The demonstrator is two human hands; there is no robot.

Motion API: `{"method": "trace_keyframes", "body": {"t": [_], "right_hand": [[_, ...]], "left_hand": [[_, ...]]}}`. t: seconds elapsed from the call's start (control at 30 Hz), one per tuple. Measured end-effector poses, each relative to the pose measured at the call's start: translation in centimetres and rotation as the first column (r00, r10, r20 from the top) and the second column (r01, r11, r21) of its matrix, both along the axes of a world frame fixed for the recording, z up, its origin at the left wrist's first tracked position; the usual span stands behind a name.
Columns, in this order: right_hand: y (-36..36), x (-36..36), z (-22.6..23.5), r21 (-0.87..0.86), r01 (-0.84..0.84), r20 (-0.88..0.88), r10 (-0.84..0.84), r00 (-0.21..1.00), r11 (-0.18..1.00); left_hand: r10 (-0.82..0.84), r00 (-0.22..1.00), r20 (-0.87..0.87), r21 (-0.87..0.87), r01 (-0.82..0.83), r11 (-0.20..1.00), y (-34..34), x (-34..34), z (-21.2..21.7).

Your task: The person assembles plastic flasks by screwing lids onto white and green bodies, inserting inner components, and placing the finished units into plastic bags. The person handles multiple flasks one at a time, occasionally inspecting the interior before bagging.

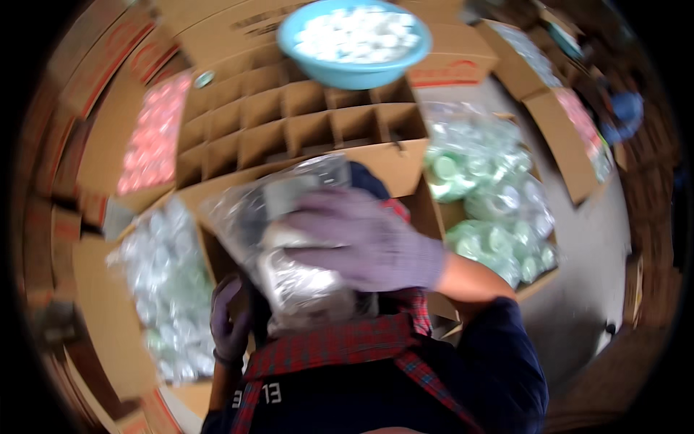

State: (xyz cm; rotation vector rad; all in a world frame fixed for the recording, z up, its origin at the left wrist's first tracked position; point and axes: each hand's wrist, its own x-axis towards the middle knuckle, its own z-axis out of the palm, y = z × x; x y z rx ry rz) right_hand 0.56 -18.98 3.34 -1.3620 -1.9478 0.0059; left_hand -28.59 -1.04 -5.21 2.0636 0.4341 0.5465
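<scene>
a: what is the right hand [361, 242] doing?
b: its gloved fingers are curling over a clear plastic bag [289, 239], grasping it at chest height. the left hand [230, 318] is gripping the bag's lower edge.
a: room around it?
b: boxes are crowding every side.
a: containers?
b: a divided cardboard box [289, 119] is standing empty ahead; a blue bowl [354, 43] is holding white caps.

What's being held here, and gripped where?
A clear plastic bag: right hand grips its right side, left hand is at its lower left; blur hides that grip.
</scene>
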Motion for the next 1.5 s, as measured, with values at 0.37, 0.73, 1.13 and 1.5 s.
{"method": "trace_keyframes", "body": {"t": [0.37, 0.73, 1.13, 1.5], "right_hand": [[-11.8, 8.4, -0.6, 0.003, 0.72, 0.294, -0.689, 0.663, 0.694], [-27.2, 26.0, -18.0, -0.586, 0.676, 0.693, -0.709, 0.131, -0.447], [-29.8, 35.3, -45.6, -0.778, 0.044, 0.582, -0.746, -0.324, -0.627], [-26.3, 37.7, -26.9, -0.825, 0.362, 0.523, -0.829, 0.198, -0.435]], "left_hand": [[-0.311, 0.95, -0.034, -0.064, 0.308, 0.949, -1.6, 5.0, -3.1], [-0.301, 0.947, -0.11, 0.37, 0.32, 0.872, 1.6, 15.5, 0.0], [0.071, 0.959, -0.275, 0.418, 0.053, 0.907, 3.6, 13.8, 0.0], [0.257, 0.93, -0.264, 0.448, -0.118, 0.886, 4.2, 14.6, -1.7]]}}
